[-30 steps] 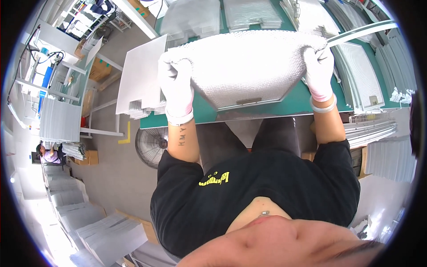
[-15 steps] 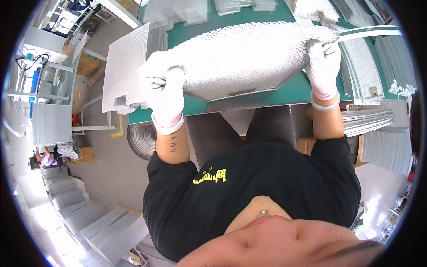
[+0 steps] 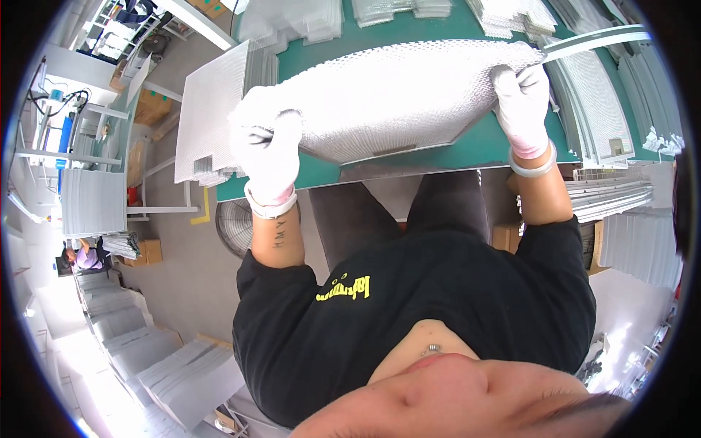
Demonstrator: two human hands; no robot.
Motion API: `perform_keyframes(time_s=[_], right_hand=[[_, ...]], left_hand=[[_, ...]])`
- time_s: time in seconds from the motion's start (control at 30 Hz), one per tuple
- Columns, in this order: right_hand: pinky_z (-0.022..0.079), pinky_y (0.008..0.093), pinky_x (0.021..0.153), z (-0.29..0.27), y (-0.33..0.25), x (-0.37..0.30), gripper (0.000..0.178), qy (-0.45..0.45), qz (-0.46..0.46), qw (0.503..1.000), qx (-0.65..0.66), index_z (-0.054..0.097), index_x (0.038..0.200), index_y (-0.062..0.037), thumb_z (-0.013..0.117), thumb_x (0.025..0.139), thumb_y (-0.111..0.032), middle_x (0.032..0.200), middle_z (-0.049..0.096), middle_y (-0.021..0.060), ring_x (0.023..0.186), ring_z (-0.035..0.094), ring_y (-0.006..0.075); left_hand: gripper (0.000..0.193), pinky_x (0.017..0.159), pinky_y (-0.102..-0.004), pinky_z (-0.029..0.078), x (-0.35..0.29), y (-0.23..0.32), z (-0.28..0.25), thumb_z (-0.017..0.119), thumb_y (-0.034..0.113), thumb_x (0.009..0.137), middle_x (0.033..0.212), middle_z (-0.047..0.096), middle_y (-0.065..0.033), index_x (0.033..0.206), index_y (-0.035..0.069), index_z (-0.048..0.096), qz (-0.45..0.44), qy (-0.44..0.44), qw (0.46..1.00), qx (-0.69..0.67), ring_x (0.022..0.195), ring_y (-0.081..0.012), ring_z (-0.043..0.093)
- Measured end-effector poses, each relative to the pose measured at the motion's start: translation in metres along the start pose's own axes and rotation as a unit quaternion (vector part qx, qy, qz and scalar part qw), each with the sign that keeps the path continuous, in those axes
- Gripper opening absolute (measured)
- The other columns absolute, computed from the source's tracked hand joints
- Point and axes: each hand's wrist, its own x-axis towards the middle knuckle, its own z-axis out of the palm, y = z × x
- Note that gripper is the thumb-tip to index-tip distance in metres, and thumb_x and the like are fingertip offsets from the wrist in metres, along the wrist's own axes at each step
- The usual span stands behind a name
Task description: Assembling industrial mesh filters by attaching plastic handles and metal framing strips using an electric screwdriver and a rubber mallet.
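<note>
A silvery mesh sheet (image 3: 387, 95) is bowed upward between my hands, over the near part of the green table (image 3: 475, 146). My left hand (image 3: 270, 139), in a white glove, is closed on the sheet's left end. My right hand (image 3: 523, 102), gloved too, pinches the right end with thumb and fingers. From beside the right fingers a long pale strip (image 3: 599, 42) runs out to the right; whether the hand holds it too is hidden. Along the sheet's near side a straight edge shows, with a small dark rectangular patch (image 3: 395, 148).
Stacked mesh panels stand at the left (image 3: 212, 109) and right (image 3: 595, 109) of the table. More clear-looking mesh pieces (image 3: 292, 22) lie at its far side. A floor fan (image 3: 237, 223) is below the left edge. Far left, another person (image 3: 86, 257) is near stacked sheets.
My right hand has moved slightly left and up with the sheet's right end, and the pale strip has tilted upward at its outer end. The left hand keeps its grip.
</note>
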Motion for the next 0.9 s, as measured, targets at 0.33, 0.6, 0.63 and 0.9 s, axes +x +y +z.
perform_keyframes(time_s=[0.33, 0.6, 0.63, 0.9], right_hand=[[0.043, 0.0207, 0.062, -0.004, 0.002, -0.004, 0.010, -0.017, -0.025, 0.999, -0.013, 0.059, 0.084, -0.0015, 0.068, 0.088, -0.002, 0.077, 0.060, -0.0017, 0.070, 0.052, 0.0038], [0.045, 0.0232, 0.073, 0.001, 0.003, -0.008, 0.007, -0.029, -0.027, 0.999, 0.019, 0.057, 0.085, -0.0019, 0.062, 0.089, 0.002, 0.093, 0.063, 0.0039, 0.082, 0.055, 0.0076], [0.045, 0.0235, 0.073, 0.004, 0.000, -0.008, 0.008, -0.022, -0.016, 0.999, 0.033, 0.057, 0.085, -0.0024, 0.063, 0.090, 0.000, 0.093, 0.063, 0.0039, 0.083, 0.055, 0.0076], [0.048, 0.0377, 0.083, -0.003, 0.001, -0.019, 0.019, -0.134, -0.081, 0.987, 0.044, 0.058, 0.100, -0.0024, 0.065, 0.096, -0.020, 0.096, 0.062, 0.0085, 0.089, 0.059, 0.0224]], left_hand=[[0.020, 0.072, -0.0219, 0.044, 0.006, 0.011, 0.024, 0.056, -0.009, 0.084, 0.092, 0.058, -0.0058, 0.095, 0.006, 0.049, 0.009, 0.129, 0.992, 0.001, 0.081, -0.0097, 0.054], [0.017, 0.067, -0.0189, 0.043, -0.004, 0.000, 0.007, 0.054, -0.010, 0.083, 0.100, 0.063, -0.0098, 0.095, -0.002, 0.063, -0.005, 0.027, 0.997, -0.065, 0.083, -0.0109, 0.057], [0.017, 0.067, -0.0189, 0.043, -0.003, 0.003, 0.006, 0.054, -0.010, 0.083, 0.100, 0.063, -0.0098, 0.095, -0.002, 0.063, -0.008, 0.027, 0.998, -0.063, 0.083, -0.0109, 0.057], [0.007, 0.068, -0.0323, 0.045, -0.013, 0.007, 0.007, 0.055, 0.003, 0.093, 0.087, 0.050, -0.0059, 0.087, 0.003, 0.057, 0.008, 0.041, 0.999, -0.021, 0.075, -0.0177, 0.052]])
